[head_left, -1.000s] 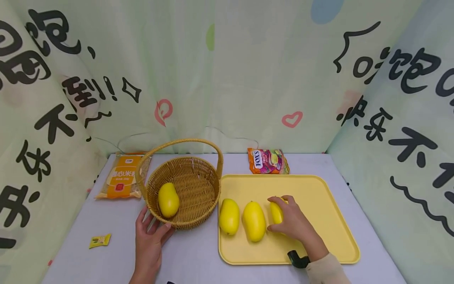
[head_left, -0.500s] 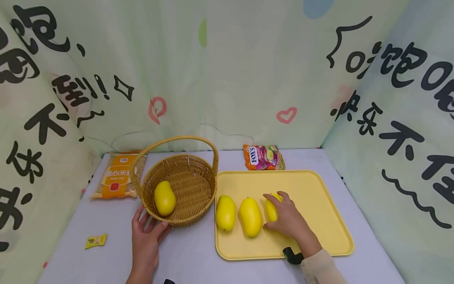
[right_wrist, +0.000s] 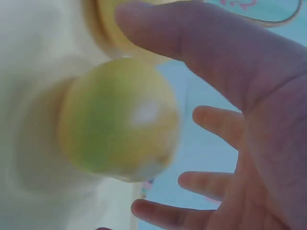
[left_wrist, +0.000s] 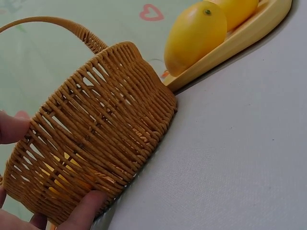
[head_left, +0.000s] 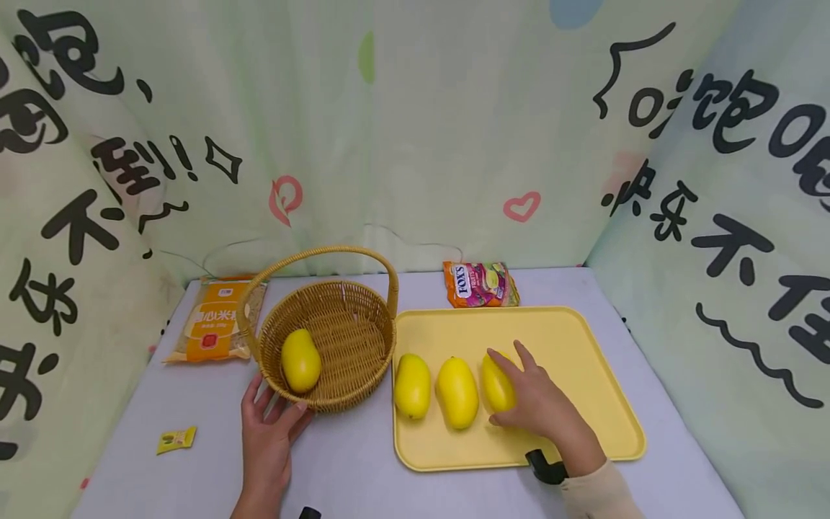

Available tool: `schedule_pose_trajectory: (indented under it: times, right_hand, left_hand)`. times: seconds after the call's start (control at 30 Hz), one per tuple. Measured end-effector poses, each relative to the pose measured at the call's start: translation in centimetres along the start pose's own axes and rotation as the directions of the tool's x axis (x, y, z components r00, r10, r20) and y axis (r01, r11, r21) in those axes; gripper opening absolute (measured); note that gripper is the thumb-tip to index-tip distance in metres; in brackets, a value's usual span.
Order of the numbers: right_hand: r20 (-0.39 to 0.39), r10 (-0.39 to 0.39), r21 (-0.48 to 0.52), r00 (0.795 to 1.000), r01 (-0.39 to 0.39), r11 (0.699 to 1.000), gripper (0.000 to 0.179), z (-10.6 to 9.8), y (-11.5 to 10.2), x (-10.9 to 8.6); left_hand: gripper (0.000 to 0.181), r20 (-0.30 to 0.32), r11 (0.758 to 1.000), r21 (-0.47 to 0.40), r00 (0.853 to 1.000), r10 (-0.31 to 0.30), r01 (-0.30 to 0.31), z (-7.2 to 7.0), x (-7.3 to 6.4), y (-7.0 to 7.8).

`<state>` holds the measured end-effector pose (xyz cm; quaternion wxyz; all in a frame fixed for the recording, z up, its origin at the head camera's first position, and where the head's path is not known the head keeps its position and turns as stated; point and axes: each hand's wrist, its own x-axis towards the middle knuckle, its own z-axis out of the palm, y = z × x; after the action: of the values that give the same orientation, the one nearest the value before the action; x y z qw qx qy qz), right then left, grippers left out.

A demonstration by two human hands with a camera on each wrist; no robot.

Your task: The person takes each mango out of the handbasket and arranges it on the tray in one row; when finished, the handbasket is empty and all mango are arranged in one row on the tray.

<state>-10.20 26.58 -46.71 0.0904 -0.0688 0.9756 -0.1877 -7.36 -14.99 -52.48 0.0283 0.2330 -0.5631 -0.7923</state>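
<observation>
My left hand (head_left: 269, 440) holds the near left side of a wicker basket (head_left: 353, 353), the thumb up at its rim and a fingertip (left_wrist: 88, 206) low on the weave. A yellow mango (head_left: 301, 360) lies inside against the basket's left wall. Three more are in a row on a yellow tray (head_left: 570, 331): a left mango (head_left: 412, 386), a middle mango (head_left: 457, 393) and a right mango (head_left: 496, 386). Over the right one, my right hand (head_left: 547, 407) spreads its fingers and thumb. In the right wrist view a gap shows between this mango (right_wrist: 120, 120) and the fingers.
An orange-labelled food bag (head_left: 217, 321) lies behind the basket's left side. A Fox's candy packet (head_left: 481, 285) lies beyond the tray, and a small yellow wrapped sweet (head_left: 176, 440) is at the left. A printed curtain (head_left: 441, 144) encloses the table (head_left: 350, 468).
My right hand has spread its fingers wider and drawn slightly right, baring more of the right mango. My left hand stays on the basket. The head view has shifted a little.
</observation>
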Motion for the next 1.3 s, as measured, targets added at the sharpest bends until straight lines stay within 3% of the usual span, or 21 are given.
schedule_pose_trajectory:
  times: [0.13,0.2,0.27,0.33,0.43,0.67,0.73,0.8,0.97,1.17,1.3]
  right_hand:
    - [-0.080,-0.031,0.045,0.996,0.035,0.998,0.099,-1.6,-0.8,-0.8]
    - [-0.135,-0.059,0.116,0.989,0.075,0.990,0.094,-2.3,-1.2,-1.1]
    - [-0.171,-0.087,0.235,0.981,0.127,0.964,0.090,-2.8,-1.6,-1.1]
    - [-0.183,-0.113,0.373,0.977,0.175,0.911,0.084,-3.1,-2.2,-1.1]
    - [-0.168,-0.152,0.566,0.974,0.221,0.794,0.079,-3.3,-3.0,-0.7]
    - [-0.131,-0.267,0.793,0.955,0.263,0.549,0.074,-3.0,-5.4,0.6]
    - [-0.121,-0.295,0.825,0.948,0.262,0.501,0.074,-2.9,-6.1,1.1]
    - [-0.110,-0.313,0.841,0.943,0.256,0.477,0.075,-2.7,-6.8,1.5]
    - [-0.062,-0.338,0.845,0.939,0.230,0.483,0.078,-2.3,-8.5,2.7]
    - [0.001,-0.347,0.799,0.938,0.208,0.564,0.080,-1.9,-10.6,4.3]
    - [0.017,-0.407,0.737,0.913,0.264,0.623,0.082,-1.5,-12.2,5.7]
  left_hand:
    - [0.101,0.002,1.000,-0.004,1.000,0.010,-0.010,0.1,-0.1,0.0]
    - [0.101,0.002,1.000,-0.007,1.000,0.015,-0.015,0.1,-0.1,0.0]
    - [0.101,-0.002,1.000,-0.004,1.000,0.018,-0.018,0.2,-0.1,0.0]
    - [0.101,-0.003,1.000,-0.001,1.000,0.018,-0.018,0.2,-0.1,0.1]
    - [0.101,-0.001,1.000,0.004,1.000,0.018,-0.018,0.2,0.0,0.2]
    - [0.100,-0.001,1.000,0.006,1.000,0.018,-0.018,0.2,0.1,0.1]
    - [0.100,-0.007,1.000,0.006,1.000,0.014,-0.014,0.1,0.1,0.0]
    - [0.101,-0.013,1.000,0.005,1.000,0.008,-0.008,0.1,0.0,0.0]
    - [0.101,-0.016,1.000,-0.005,1.000,0.007,-0.007,0.1,0.0,-0.1]
    - [0.102,-0.009,1.000,-0.011,1.000,0.010,-0.010,0.1,0.0,0.0]
    - [0.101,-0.007,1.000,-0.001,1.000,0.007,-0.007,0.1,0.1,-0.1]
